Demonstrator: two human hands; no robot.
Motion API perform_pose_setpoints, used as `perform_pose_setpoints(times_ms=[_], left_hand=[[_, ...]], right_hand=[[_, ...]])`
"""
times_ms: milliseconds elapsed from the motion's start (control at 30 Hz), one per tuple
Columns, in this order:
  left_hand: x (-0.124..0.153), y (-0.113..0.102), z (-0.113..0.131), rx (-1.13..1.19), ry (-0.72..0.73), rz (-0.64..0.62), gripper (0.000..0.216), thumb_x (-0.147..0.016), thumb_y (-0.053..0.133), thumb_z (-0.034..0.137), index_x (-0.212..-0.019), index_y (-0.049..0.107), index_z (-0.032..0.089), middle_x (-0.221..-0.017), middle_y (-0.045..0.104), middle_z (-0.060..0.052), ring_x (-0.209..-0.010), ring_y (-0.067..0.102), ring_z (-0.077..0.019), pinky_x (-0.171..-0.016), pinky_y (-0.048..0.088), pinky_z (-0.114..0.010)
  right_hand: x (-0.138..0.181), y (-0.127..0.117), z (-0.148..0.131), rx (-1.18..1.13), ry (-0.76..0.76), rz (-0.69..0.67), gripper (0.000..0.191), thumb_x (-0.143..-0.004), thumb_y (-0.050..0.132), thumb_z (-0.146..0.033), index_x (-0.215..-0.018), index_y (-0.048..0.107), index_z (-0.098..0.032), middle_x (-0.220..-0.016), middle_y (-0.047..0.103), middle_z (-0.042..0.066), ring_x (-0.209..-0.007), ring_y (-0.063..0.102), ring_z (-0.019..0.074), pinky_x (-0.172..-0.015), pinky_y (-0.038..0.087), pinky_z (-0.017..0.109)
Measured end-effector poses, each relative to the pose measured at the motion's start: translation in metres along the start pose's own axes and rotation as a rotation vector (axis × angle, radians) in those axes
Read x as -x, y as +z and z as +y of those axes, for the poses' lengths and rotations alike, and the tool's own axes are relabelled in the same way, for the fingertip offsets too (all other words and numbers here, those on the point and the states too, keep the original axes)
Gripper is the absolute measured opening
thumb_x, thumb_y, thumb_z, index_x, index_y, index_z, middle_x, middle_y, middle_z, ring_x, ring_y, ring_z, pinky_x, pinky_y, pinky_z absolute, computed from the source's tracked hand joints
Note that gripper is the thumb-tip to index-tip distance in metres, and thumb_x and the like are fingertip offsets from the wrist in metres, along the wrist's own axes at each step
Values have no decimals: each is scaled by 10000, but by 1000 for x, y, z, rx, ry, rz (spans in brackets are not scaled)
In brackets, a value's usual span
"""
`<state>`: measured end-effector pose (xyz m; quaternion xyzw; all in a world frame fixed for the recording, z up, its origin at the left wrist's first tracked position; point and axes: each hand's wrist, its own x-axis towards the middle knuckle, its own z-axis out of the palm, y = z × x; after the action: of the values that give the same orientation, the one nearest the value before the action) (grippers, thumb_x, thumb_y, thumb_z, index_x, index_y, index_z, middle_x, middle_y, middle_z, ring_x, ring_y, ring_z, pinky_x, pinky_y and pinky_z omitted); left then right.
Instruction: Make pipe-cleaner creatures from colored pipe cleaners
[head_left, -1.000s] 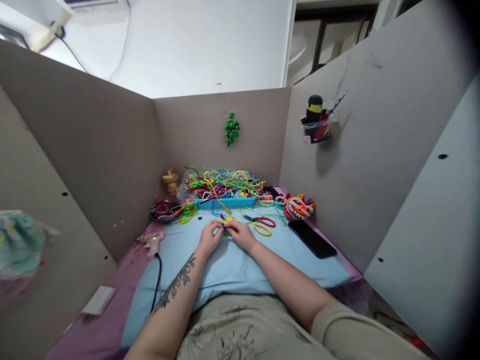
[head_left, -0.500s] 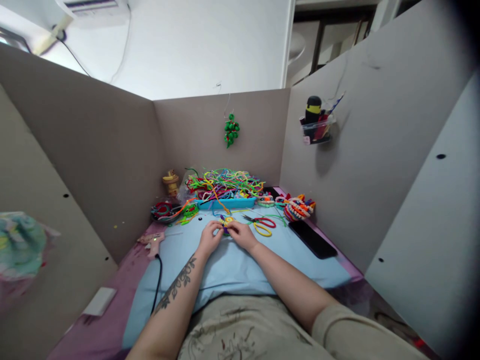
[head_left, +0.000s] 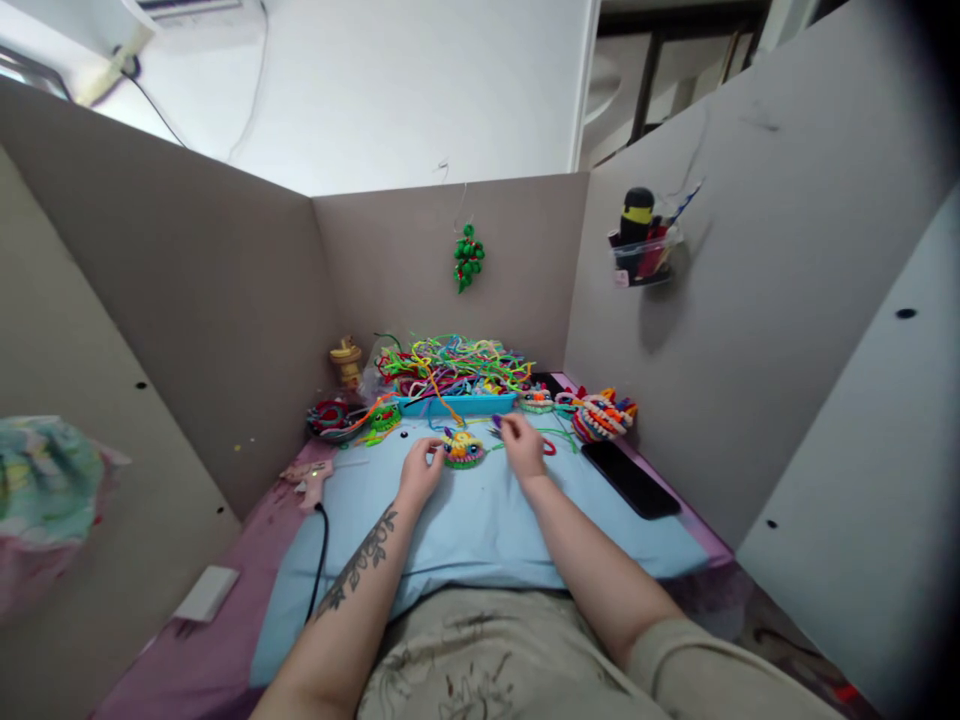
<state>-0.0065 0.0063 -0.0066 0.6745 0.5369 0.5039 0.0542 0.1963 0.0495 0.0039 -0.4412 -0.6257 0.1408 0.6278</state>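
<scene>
A small knotted-cord figure (head_left: pixel 463 450), yellow on top with dark eyes and rainbow and green rows below, rests on the blue cloth (head_left: pixel 480 520). My left hand (head_left: pixel 422 470) grips its left edge between thumb and fingers. To the right and slightly above, apart from the figure, my right hand (head_left: pixel 526 448) pinches a small purple piece (head_left: pixel 497 422), too small to make out well. Under and behind that hand lie scissors, mostly covered, with part of the red handle (head_left: pixel 550 448) showing.
A blue tray (head_left: pixel 459 405) heaped with coloured cords (head_left: pixel 457 365) stands at the back. On the left are a pink glue gun (head_left: pixel 311 480) with its cable and a green knotted figure (head_left: pixel 385 418). At right lie a phone (head_left: pixel 630 480) and an orange-white knotted piece (head_left: pixel 602 415).
My hands were together over the figure. My right hand has moved right with the purple piece, uncovering the figure and covering much of the scissors. My left hand stays at the figure.
</scene>
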Motion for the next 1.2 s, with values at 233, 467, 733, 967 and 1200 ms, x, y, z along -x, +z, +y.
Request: perform_pose_setpoints(times_ms=[233, 467, 733, 967, 1200], left_hand=[[0, -1, -7, -22, -95, 57, 175, -764, 495, 238, -900, 589, 181, -907, 632, -62, -787, 596, -180, -722, 472, -334], [-1, -1, -6, -28, -100, 44, 182, -765, 493, 236, -909, 589, 178, -906, 640, -67, -802, 594, -187, -744, 467, -340], [-1, -1, -5, -11, -101, 33, 193, -774, 493, 244, -911, 610, 175, -901, 642, -66, -819, 587, -181, -756, 461, -323], [-1, -2, 7, 206, -90, -105, 206, -752, 574, 314, -862, 676, 172, -890, 663, -69, -838, 596, -179, -714, 461, -271], [-2, -2, 6, 315, -177, -164, 214, -731, 597, 336, -747, 680, 140, -728, 662, -59, -691, 586, -167, -654, 452, -265]], right_hand=[[4, 13, -3, -38, -130, -142, 238, -817, 449, -292, -905, 646, -191, -866, 677, 73, -785, 612, 198, -743, 461, 315], [10, 9, -5, -52, -252, -297, 215, -806, 470, -273, -901, 649, -203, -892, 674, 62, -812, 609, 190, -776, 456, 312], [-9, 9, 7, -115, 235, 157, 286, -806, 421, -334, -922, 600, -142, -749, 644, 62, -606, 578, 172, -572, 459, 281], [17, 25, -8, -253, 14, -349, 179, -761, 503, -300, -814, 630, -185, -772, 650, 22, -673, 584, 153, -634, 455, 251], [32, 35, -22, -228, 1, -433, 154, -769, 500, -269, -785, 633, -193, -641, 615, 3, -583, 549, 138, -560, 428, 231]])
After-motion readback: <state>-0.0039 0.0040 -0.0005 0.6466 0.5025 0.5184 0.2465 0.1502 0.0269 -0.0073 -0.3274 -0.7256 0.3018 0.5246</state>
